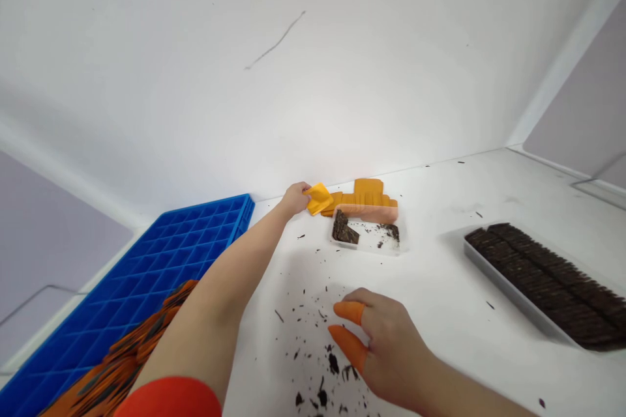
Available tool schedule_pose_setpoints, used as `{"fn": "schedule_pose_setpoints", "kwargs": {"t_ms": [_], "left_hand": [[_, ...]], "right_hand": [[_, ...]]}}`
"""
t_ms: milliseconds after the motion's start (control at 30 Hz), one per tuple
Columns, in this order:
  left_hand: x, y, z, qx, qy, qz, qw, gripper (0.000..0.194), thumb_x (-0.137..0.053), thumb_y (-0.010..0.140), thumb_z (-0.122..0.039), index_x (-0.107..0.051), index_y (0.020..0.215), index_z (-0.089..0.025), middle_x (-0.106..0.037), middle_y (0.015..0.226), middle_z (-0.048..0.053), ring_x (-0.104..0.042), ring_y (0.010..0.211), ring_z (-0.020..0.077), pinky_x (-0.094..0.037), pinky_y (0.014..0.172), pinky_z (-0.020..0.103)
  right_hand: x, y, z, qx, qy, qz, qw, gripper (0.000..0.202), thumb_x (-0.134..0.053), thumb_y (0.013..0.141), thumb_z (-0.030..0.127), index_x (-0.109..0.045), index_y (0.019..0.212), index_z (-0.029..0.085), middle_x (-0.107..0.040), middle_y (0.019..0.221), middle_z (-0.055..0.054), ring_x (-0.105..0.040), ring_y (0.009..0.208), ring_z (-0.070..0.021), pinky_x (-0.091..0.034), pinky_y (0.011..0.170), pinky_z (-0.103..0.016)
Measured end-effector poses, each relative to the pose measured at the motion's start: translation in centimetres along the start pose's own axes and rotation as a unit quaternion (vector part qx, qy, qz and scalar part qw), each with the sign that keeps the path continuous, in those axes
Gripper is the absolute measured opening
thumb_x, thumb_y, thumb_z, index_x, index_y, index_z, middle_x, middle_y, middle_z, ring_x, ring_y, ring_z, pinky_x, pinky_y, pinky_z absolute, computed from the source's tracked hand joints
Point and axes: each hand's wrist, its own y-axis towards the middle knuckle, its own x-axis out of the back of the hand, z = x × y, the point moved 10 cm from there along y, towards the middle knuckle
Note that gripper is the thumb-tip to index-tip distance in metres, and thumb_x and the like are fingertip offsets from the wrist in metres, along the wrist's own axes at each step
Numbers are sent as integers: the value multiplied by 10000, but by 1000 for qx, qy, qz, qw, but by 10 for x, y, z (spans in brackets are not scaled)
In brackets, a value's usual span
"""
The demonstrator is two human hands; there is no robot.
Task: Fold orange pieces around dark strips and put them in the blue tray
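My left hand [296, 199] reaches far out to the back of the table. Its fingers are closed on a flat yellow packet [319, 199], held at the left end of a row of similar orange-yellow packets [369, 193]. My right hand [386, 345] hovers over the front of the table, with orange finger cots on its thumb and index finger. Those two digits are apart and nothing shows between them. A clear plastic tub [372, 241] in front of the packets holds a few dark brown pressed pieces [345, 228] and crumbs.
To the right, a second plastic tub [518, 300] is packed with rows of dark brown pieces. On the left lies a blue compartment tray [195, 234], with a pile of orange-and-dark packets [127, 358] on its near part. Dark crumbs [333, 363] litter the white tabletop.
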Motion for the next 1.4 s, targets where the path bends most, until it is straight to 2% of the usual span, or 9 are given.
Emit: {"fn": "schedule_pose_setpoints", "kwargs": {"t_ms": [133,300,567,700,833,1000,1167,1300,1400], "left_hand": [[14,-11,12,48,-92,-45,994,309,-556,699,-82,-598,1000,-135,-665,936,87,-636,688,142,-516,568,230],[22,-36,15,79,-182,-83,977,213,-624,698,-135,-606,910,-117,-672,866,86,-639,677,130,-519,556,204],[10,-94,-7,71,-303,-104,945,162,-684,689,-193,-578,795,-133,-649,722,26,-616,569,92,-520,534,206],[10,-128,-26,52,-342,-89,934,164,-686,680,-172,-550,763,-134,-634,666,12,-602,526,89,-503,493,193],[16,-169,-34,44,-378,-86,921,209,-695,680,-196,-526,795,-151,-599,623,-13,-587,501,86,-481,467,184],[4,-218,-24,67,-416,-72,904,250,-708,663,-215,-513,811,-158,-564,585,-20,-528,418,82,-434,413,203],[-20,-242,-9,114,-454,-67,881,190,-650,692,-190,-488,789,-166,-472,461,-76,-358,297,34,-427,409,225],[-36,-247,-14,125,-481,-45,866,156,-609,691,-134,-488,781,-170,-451,431,-79,-343,286,40,-394,382,205],[-44,-250,-23,123,-505,-10,854,122,-573,705,-99,-494,765,-170,-437,408,-76,-335,280,45,-378,371,199]], "right_hand": [[0,-1,1,12,5,-12,1000,180,-522,828,263,-655,895,162,-626,767,-58,-594,607,-136,-504,558,-263],[3,-2,-2,11,-2,-32,999,177,-520,844,288,-645,884,170,-645,791,-58,-598,603,-124,-497,543,-241],[4,1,-22,-45,-18,-47,998,216,-520,848,341,-650,897,175,-640,767,-49,-595,611,-140,-504,547,-275],[21,1,-27,-53,-48,-112,991,225,-524,840,356,-627,938,181,-636,830,-56,-602,665,-158,-519,575,-307],[37,-3,-23,-50,-96,-184,977,335,-546,824,383,-569,1096,189,-600,972,-84,-604,747,-181,-534,639,-353],[47,-9,5,62,-167,-247,953,520,-631,762,407,-505,1207,168,-499,1163,-153,-526,1041,-280,-511,797,-433],[26,-10,28,184,-206,-171,946,395,-653,754,439,-591,1059,196,-537,1155,-113,-456,1137,-295,-456,902,-490],[11,-11,31,206,-219,-125,945,220,-622,785,385,-657,862,182,-621,1015,-82,-479,1111,-285,-478,880,-450],[5,-9,29,203,-221,-103,948,146,-577,804,286,-666,840,175,-652,927,-60,-529,1024,-254,-492,846,-410]]}}
